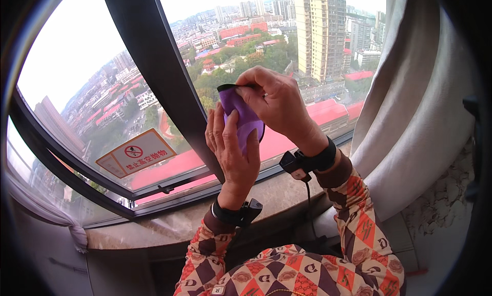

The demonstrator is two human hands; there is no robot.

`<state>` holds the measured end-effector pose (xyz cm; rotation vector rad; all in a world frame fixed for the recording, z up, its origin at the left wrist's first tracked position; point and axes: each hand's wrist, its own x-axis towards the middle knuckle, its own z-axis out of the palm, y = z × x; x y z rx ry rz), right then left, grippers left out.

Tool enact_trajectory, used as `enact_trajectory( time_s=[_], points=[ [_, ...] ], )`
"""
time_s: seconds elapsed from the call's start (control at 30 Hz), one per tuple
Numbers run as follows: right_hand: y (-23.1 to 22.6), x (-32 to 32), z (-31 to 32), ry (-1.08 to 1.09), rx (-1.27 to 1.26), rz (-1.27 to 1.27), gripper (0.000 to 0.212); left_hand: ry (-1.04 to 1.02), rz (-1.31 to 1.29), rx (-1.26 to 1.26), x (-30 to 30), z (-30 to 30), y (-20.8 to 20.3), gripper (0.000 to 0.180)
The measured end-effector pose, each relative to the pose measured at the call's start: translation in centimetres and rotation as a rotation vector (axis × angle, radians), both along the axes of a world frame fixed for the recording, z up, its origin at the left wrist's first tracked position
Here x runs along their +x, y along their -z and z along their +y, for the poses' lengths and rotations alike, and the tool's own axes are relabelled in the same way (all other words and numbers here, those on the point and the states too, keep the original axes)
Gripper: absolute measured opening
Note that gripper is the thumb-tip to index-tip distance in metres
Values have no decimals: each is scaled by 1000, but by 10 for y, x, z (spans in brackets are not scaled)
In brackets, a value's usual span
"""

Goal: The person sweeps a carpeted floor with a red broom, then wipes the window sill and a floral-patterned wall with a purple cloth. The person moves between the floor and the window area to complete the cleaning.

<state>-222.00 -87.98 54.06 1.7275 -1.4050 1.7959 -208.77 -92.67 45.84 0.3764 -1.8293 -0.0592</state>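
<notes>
Patterned sleeves in a red, brown and cream diamond print are seen nearest the camera, rising from the lower edge. A black band with a small device is worn on each wrist — one on the left wrist, one on the right wrist, the latter with a thin cable hanging down from it.

Both hands are raised in front of a window. A purple cloth, with a dark edge showing at its top, is held between them. The left hand is placed flat against the lower part of the cloth, fingers extended upward and thumb laid across its face. The right hand is closed over the upper part — the top edge of the cloth is pinched between thumb and fingers. The cloth is thus grasped by both hands, just in front of the dark window frame post, clear of the sill; whether it touches the glass cannot be told.

A stone window sill is noted below the hands. A red-and-white warning sign is fixed to the lower left pane. A pale curtain hangs at the right, and another is gathered at the lower left. City buildings and red roofs are visible through the glass.
</notes>
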Motion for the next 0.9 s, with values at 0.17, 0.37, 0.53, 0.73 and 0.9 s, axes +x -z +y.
enact_trajectory(
  time_s=[0.17, 0.37, 0.53, 0.73, 0.9],
  points=[
    [-1, -38, -39, 122, -12, 96, 11, -224, -262, 7, -52, -24, 3, 78],
    [40, -78, -39, 323, 91, 182, 15, -378, -307, 49, -86, -49, 35, 84],
    [41, -92, -29, 213, -110, -25, 31, -548, -233, -82, -103, -64, 5, 85],
    [51, -137, -9, 240, -135, -82, 47, -551, -280, -168, -106, -70, -21, 85],
    [92, -146, -3, 215, -53, -92, 53, -515, -424, -176, -95, -77, 58, 81]
  ],
)
